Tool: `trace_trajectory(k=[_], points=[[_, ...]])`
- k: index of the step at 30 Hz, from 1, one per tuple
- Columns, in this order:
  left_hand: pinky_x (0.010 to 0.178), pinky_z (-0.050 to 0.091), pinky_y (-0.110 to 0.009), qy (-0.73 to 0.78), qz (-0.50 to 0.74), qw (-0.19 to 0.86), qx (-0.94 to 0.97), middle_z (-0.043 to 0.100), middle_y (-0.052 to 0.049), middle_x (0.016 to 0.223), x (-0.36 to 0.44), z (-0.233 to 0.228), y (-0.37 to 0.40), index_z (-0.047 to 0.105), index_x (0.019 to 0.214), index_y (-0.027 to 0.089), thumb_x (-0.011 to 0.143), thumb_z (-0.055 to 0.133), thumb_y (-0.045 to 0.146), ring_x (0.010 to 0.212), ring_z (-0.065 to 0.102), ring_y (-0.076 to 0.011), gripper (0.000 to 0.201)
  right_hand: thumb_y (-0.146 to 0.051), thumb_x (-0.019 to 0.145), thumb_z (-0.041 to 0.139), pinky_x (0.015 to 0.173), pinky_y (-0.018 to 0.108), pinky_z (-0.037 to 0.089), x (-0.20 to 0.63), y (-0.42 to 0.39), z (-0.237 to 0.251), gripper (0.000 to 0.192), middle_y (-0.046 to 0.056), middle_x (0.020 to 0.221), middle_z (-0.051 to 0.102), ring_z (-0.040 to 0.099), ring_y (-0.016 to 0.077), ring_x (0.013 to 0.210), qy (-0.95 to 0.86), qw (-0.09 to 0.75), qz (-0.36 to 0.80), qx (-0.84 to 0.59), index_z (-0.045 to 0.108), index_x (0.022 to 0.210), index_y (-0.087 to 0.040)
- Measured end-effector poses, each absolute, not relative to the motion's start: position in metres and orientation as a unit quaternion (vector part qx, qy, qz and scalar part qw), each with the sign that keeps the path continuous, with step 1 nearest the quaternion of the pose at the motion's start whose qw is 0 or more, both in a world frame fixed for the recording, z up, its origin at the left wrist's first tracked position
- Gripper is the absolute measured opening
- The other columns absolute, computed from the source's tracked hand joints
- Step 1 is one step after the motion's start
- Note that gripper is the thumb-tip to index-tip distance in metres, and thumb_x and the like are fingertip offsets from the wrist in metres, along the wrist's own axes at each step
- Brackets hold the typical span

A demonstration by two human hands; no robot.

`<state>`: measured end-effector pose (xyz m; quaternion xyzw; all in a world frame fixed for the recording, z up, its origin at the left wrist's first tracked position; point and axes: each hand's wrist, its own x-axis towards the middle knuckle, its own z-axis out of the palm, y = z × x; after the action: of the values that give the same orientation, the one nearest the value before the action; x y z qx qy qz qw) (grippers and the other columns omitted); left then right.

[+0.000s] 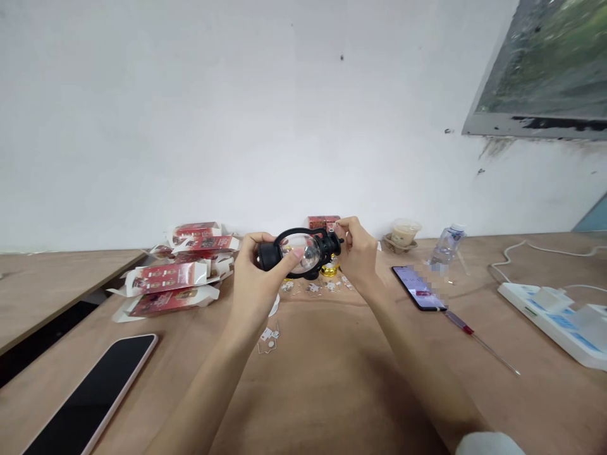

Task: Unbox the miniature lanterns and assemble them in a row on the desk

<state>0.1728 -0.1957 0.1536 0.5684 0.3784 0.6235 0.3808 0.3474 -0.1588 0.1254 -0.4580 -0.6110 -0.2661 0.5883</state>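
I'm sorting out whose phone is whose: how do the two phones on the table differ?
The left phone has a dark, blank screen; the right phone has a lit screen. The left phone has a pale pinkish edge, the right phone a black one. The right phone has a cable plugged in, the left none visible. Both lie flat, face up.

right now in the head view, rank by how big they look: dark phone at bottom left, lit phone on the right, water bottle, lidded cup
1. dark phone, much nearer the camera, so true size unsure
2. lit phone
3. water bottle
4. lidded cup
The bottle and cup look close in size.
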Motion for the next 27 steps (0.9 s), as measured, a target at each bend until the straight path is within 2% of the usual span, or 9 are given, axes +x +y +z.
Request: trace_trajectory(k=[11,27], points=[[0.061,0.04,-0.024,0.393,0.615,0.407,0.549,0.05,0.004,0.075,0.1721,0.1562,-0.199,0.05,0.085,0.02,0.057,0.077,0.038,0.067,0.048,-0.0108,0.042,-0.022,0.095,0.034,0.048,0.023,0.029,0.3472,-0.1588,0.1235,0.023,0.001,0.069,0.06,0.05,0.0098,0.055,-0.597,0.576,-0.339,-0.444,0.054,0.083,-0.019],[0.057,0.036,-0.02,0.384,0.619,0.359,0.583,0.049,0.005,0.07,0.1717,0.1598,-0.203,0.051,0.081,0.022,0.057,0.077,0.03,0.063,0.045,-0.0093,0.037,-0.013,0.086,0.037,0.05,0.023,0.025,0.3456,-0.1655,0.1244,0.019,0.002,0.067,0.058,0.05,0.0128,0.06,-0.611,0.528,-0.297,-0.51,0.053,0.08,-0.02]])
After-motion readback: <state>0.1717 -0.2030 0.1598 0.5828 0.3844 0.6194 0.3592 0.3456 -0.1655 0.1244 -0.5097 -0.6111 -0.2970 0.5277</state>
